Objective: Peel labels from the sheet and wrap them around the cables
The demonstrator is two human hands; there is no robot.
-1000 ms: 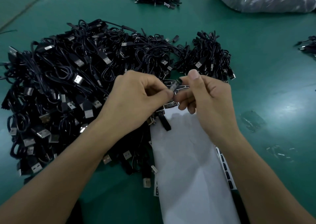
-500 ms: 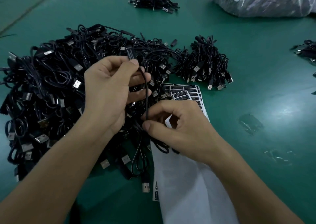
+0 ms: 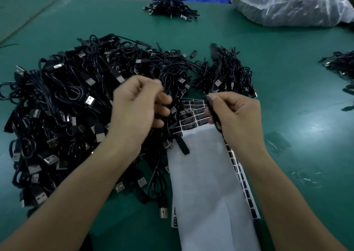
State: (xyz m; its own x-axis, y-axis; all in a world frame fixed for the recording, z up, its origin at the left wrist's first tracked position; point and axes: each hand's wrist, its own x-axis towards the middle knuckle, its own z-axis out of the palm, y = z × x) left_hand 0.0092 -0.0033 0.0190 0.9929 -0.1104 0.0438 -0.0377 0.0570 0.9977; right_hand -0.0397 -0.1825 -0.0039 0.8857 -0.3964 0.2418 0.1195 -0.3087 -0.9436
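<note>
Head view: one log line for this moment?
left hand: over pile, grip unclear | right hand: grips cable | sheet: on table

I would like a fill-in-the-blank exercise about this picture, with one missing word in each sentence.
1. The top of the table is ____ in colour.
2. The right hand pinches a thin ____ cable.
3. The big cable pile lies to the ____ of the label sheet.
4. The plastic bag lies on the far ____ side of the table.

Missing words: green; black; left; right.
</note>
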